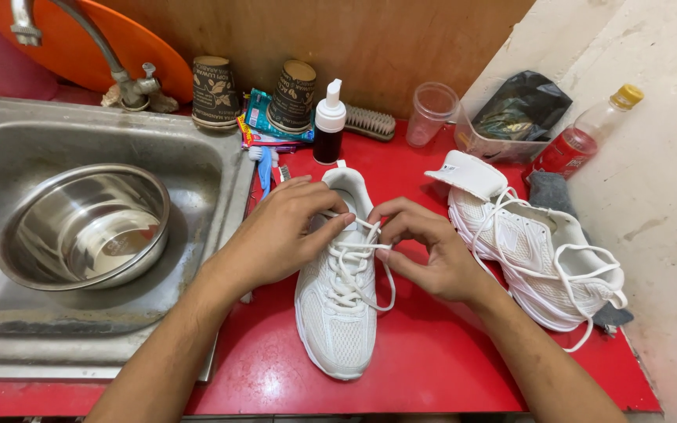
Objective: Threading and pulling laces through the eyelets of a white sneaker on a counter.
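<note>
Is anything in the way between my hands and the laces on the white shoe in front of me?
Nothing visible. The left hand and right hand already pinch the laces of the white shoe.

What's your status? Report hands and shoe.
Left hand and right hand both pinching laces. Shoe upright on counter. Nothing in the way.

White sneaker [337, 313], red counter [432, 360]
</note>
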